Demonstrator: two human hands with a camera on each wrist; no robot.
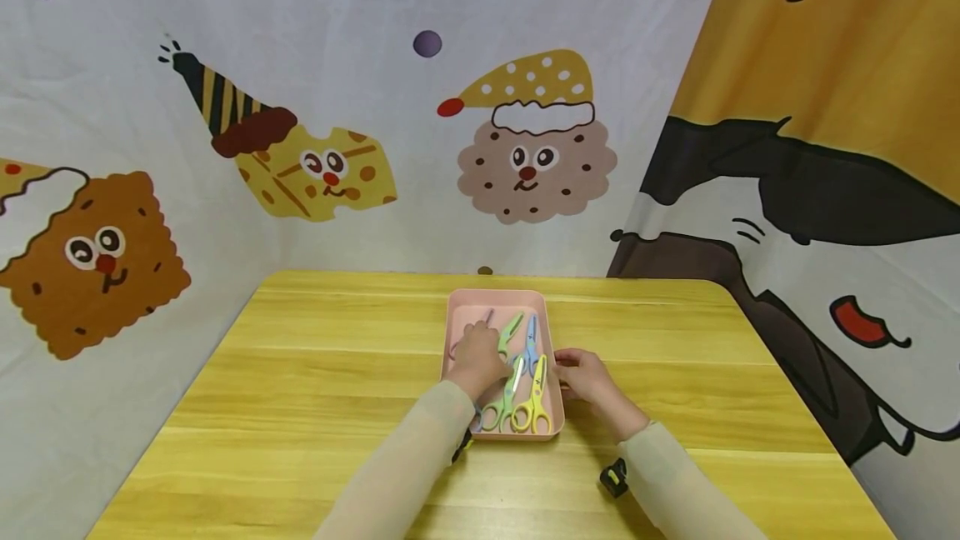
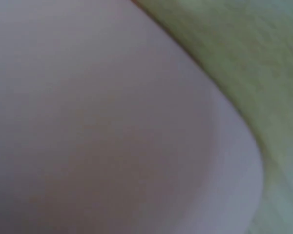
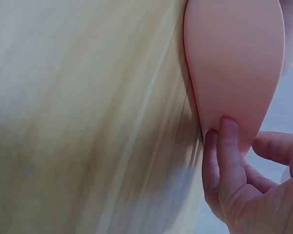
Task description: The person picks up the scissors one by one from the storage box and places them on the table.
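A pink tray (image 1: pixel 557 407) holds several pairs of child's scissors. My left hand (image 1: pixel 480 361) reaches into its left half, above pale purple scissors (image 1: pixel 489 317); its fingertips are hidden, and I cannot tell whether they grip anything. Beside it lie green scissors (image 1: pixel 512 330), blue scissors (image 1: pixel 532 340), a nearer green pair (image 1: pixel 506 407) and yellow scissors (image 1: pixel 534 407). My right hand (image 1: pixel 588 377) holds the tray's right side. In the right wrist view, its fingers (image 3: pixel 228 141) press the outer wall while the thumb meets the rim. Blurred pink tray wall (image 2: pixel 136 122) fills most of the left wrist view.
The tray stands on a yellow wood-grain table (image 1: pixel 315 407). A cartoon-printed curtain (image 1: pixel 360 7) hangs behind the table's back edge and along its sides. A small black device (image 1: pixel 614 478) sits at the right wrist.
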